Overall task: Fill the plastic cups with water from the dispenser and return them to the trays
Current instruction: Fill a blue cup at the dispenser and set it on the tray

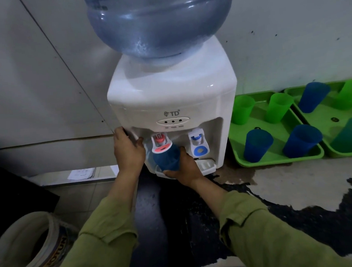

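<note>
A white water dispenser [168,96] with a big blue bottle [160,20] on top stands in the middle. My right hand [185,167] holds a blue plastic cup [167,157] tilted under the red tap [161,143], its rim against the red lever. My left hand [127,150] grips the dispenser's left front corner. The blue tap [198,144] to the right has nothing under it. Right of the dispenser, a green tray [275,158] carries two green cups [280,110] and two blue cups [302,140].
A second green tray [325,124] with blue and green cups lies at the far right. A white paint bucket [31,245] lies on its side at the lower left. Dark wet patches cover the floor [289,209] in front of the dispenser. White wall panels stand behind.
</note>
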The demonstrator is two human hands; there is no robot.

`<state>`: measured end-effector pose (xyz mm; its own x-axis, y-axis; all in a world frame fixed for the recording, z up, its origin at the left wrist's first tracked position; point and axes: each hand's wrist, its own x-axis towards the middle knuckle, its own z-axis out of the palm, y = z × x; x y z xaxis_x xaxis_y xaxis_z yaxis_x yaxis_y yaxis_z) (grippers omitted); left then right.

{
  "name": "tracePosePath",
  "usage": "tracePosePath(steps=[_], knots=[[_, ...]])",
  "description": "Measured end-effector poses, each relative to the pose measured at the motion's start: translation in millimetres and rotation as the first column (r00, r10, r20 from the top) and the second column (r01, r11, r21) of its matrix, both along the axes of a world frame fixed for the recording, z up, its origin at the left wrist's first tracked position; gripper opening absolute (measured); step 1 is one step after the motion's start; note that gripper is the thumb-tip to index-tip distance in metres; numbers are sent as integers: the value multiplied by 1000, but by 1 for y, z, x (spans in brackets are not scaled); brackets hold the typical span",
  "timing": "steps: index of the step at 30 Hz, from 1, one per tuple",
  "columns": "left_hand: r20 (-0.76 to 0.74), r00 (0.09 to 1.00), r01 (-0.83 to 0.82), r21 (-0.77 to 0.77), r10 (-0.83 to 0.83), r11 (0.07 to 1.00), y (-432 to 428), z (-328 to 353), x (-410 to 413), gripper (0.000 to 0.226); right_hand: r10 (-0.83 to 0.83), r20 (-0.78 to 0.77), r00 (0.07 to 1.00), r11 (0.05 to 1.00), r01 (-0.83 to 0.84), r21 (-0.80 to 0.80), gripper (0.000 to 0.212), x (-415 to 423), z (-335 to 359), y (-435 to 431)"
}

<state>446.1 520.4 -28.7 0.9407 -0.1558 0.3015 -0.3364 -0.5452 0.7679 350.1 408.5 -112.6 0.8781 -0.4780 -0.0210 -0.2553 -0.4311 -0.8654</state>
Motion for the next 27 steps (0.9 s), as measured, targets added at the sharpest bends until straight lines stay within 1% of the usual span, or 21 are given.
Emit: tracePosePath(steps=[24, 27], knots=[[4, 1000, 4, 9, -4, 1000, 0, 2, -3, 37, 15, -22, 1000, 999, -15, -29, 77, -1, 0, -1], [-16, 1000, 2, -5, -2, 1000, -1, 4, -3, 38, 17, -18, 1000, 1000, -17, -3, 77, -2, 2, -2]])
